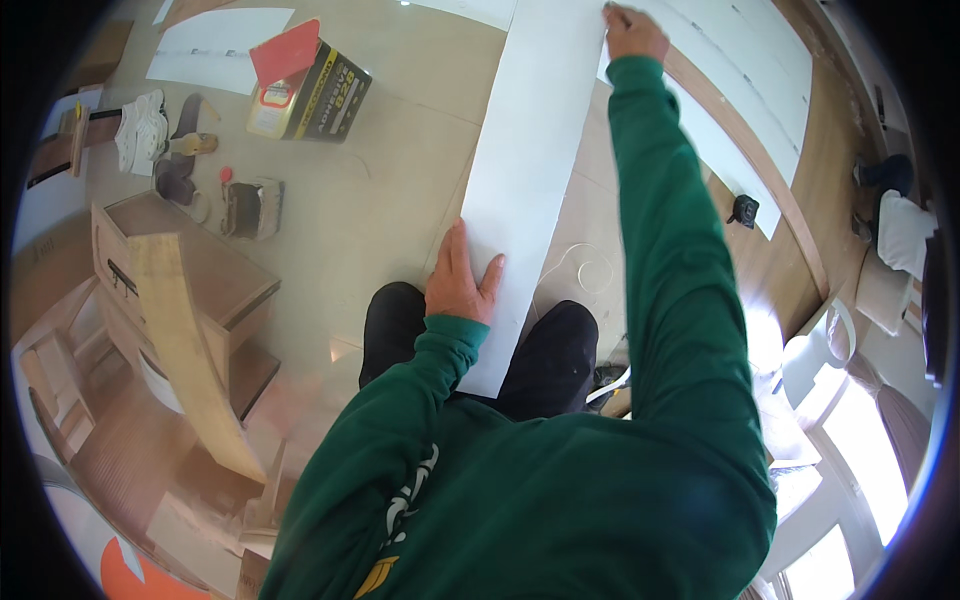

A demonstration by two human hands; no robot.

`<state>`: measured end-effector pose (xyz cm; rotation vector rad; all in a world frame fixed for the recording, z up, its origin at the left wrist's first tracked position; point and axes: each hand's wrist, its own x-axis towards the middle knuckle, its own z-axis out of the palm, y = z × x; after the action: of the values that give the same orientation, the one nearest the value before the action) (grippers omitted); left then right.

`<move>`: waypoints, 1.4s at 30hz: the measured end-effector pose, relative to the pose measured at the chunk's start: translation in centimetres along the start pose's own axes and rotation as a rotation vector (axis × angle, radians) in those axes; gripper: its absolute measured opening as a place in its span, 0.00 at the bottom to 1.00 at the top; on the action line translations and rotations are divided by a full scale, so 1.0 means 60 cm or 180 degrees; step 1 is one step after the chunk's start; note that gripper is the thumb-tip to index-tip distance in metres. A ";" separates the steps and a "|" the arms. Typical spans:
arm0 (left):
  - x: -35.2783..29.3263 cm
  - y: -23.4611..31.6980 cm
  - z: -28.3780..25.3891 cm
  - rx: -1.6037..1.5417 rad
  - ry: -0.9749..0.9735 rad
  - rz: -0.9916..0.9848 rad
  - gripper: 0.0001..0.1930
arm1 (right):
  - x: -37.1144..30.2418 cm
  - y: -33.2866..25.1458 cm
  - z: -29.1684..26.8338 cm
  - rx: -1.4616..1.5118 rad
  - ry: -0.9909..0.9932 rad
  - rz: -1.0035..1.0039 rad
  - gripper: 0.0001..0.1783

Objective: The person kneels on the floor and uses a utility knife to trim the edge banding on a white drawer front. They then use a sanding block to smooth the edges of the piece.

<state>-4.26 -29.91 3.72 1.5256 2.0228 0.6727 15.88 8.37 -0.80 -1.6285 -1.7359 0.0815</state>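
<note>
A long, narrow white board (pixel 530 150) runs away from me, its near end lying between my knees. My left hand (pixel 462 285) rests on the near part of the board by its left edge, with fingers stretched and the thumb apart. With my arm reaching far forward, my right hand (pixel 637 35) is at the board's right edge near the top of the view. Its fingers are bent and pinched together at that edge. Whatever lies between them is too small to make out. A thin pale strip (pixel 592 272) curls on the floor right of the board.
A square adhesive can (pixel 335 95) with a red sheet (pixel 284 54) on it stands at the far left. Wooden drawer furniture (pixel 190 235) and a leaning plank (pixel 175 320) are on the left. White panels (pixel 750 60) lie far right, near a small black object (pixel 743 210). Another person (pixel 900 225) is at the right.
</note>
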 end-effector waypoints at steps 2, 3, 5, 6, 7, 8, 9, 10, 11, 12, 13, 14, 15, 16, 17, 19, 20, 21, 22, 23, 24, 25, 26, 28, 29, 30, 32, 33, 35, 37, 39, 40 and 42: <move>-0.002 -0.005 0.001 0.0041 0.0018 0.0041 0.37 | 0.063 0.039 0.049 0.0036 -0.0001 -0.0425 0.11; -0.006 -0.007 -0.002 0.0078 0.0043 0.0004 0.37 | 0.066 0.034 0.068 -0.0086 -0.0097 -0.0441 0.11; -0.011 -0.003 -0.001 0.0058 0.0034 -0.0092 0.37 | 0.075 0.028 0.089 -0.0406 -0.0216 -0.0513 0.11; -0.009 -0.002 -0.004 0.0021 0.0015 -0.0144 0.37 | 0.083 0.033 0.088 -0.0583 -0.0224 -0.0564 0.11; -0.009 0.001 -0.005 -0.0016 -0.0009 -0.0196 0.37 | 0.084 0.041 0.083 -0.0583 -0.0204 -0.0543 0.11; -0.006 0.000 -0.004 -0.0016 0.0033 -0.0118 0.37 | 0.086 0.037 0.086 -0.0527 -0.0160 -0.0532 0.11; -0.006 -0.001 -0.002 -0.0018 0.0069 -0.0036 0.37 | 0.084 0.035 0.084 -0.0476 -0.0115 -0.0517 0.12; -0.005 -0.002 0.000 -0.0022 0.0099 0.0051 0.36 | 0.079 0.039 0.075 -0.0495 -0.0149 -0.0568 0.11; -0.008 -0.006 0.001 0.0035 0.0151 0.0071 0.36 | 0.062 0.042 0.070 -0.0486 -0.0203 -0.0614 0.11; -0.008 -0.007 0.006 0.0051 0.0187 0.0117 0.36 | 0.044 0.045 0.052 -0.0527 -0.0243 -0.0662 0.11; -0.006 -0.009 0.010 0.0058 0.0210 0.0174 0.36 | 0.014 0.043 0.041 -0.0408 -0.0266 -0.0770 0.11; -0.007 -0.005 0.011 0.0027 0.0170 0.0078 0.35 | -0.029 0.032 0.021 -0.0308 -0.0301 -0.0876 0.10; -0.003 0.002 0.007 -0.0002 0.0111 -0.0008 0.35 | -0.079 0.027 0.004 -0.0474 -0.0459 -0.0874 0.10; -0.006 0.001 0.003 0.0027 0.0119 -0.0138 0.35 | -0.139 0.004 0.001 -0.0545 -0.0623 -0.0903 0.10; -0.006 0.000 0.007 0.0045 0.0114 -0.0150 0.35 | -0.200 -0.013 -0.026 -0.0896 -0.0789 -0.0977 0.09; -0.003 0.000 0.005 0.0169 0.0081 -0.0260 0.36 | -0.328 -0.100 -0.124 -0.0193 -0.0824 -0.0571 0.12; -0.002 0.001 0.007 0.0215 0.0031 -0.0282 0.36 | -0.398 -0.122 -0.161 -0.0322 -0.0984 -0.0538 0.10; 0.000 -0.003 0.014 0.0267 0.0099 -0.0196 0.37 | -0.479 -0.140 -0.192 -0.0135 -0.0891 -0.0549 0.09; -0.001 -0.002 0.011 0.0132 0.0061 -0.0224 0.37 | -0.558 -0.172 -0.230 -0.0147 -0.0841 -0.0555 0.07; 0.001 -0.002 0.007 0.0001 0.0047 -0.0266 0.37 | -0.630 -0.207 -0.270 0.0204 -0.0724 -0.0488 0.07; 0.000 -0.002 0.004 -0.0110 0.0048 -0.0332 0.37 | -0.688 -0.238 -0.312 0.0486 -0.0762 -0.0404 0.09; -0.004 0.000 0.005 -0.0086 0.0116 -0.0293 0.38 | -0.731 -0.267 -0.352 0.0672 -0.0818 -0.0184 0.12; -0.007 0.001 0.006 -0.0068 0.0159 -0.0276 0.39 | -0.764 -0.284 -0.381 0.0770 -0.0816 -0.0063 0.12; -0.001 0.002 0.016 -0.0018 0.0307 -0.0237 0.40 | -0.766 -0.297 -0.394 0.0796 -0.0745 -0.0025 0.11; 0.000 0.000 0.021 0.0047 0.0373 -0.0246 0.40 | -0.760 -0.290 -0.385 0.0726 -0.0716 -0.0058 0.10; -0.003 -0.003 0.025 0.0119 0.0436 -0.0246 0.40 | -0.745 -0.286 -0.372 0.0660 -0.0679 -0.0084 0.10; 0.000 -0.002 0.020 0.0125 0.0357 -0.0311 0.39 | -0.652 -0.247 -0.313 0.0701 -0.0570 0.0099 0.10; 0.000 0.005 0.008 0.0063 0.0198 -0.0381 0.39 | -0.586 -0.221 -0.272 0.0875 -0.0236 -0.0063 0.09; -0.006 0.006 -0.001 0.0005 0.0064 -0.0466 0.38 | -0.452 -0.156 -0.180 0.0384 -0.0063 -0.0266 0.06; -0.009 0.003 0.002 0.0023 0.0157 -0.0518 0.37 | -0.305 -0.101 -0.101 0.0435 0.0008 -0.0124 0.06; -0.011 -0.001 0.002 -0.0030 0.0180 -0.0522 0.36 | -0.166 -0.067 -0.043 0.0551 0.0075 0.0036 0.14; -0.008 0.005 0.007 -0.0121 0.0129 -0.0440 0.36 | -0.105 -0.026 -0.022 0.0151 0.0219 -0.0052 0.13; -0.005 0.007 0.008 -0.0110 0.0203 -0.0327 0.36 | 0.000 0.028 0.032 0.0437 0.0290 -0.0407 0.10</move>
<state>-3.58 -30.05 3.68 1.3864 2.1097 0.7198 16.25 9.51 -3.07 -1.3987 -1.7214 0.0631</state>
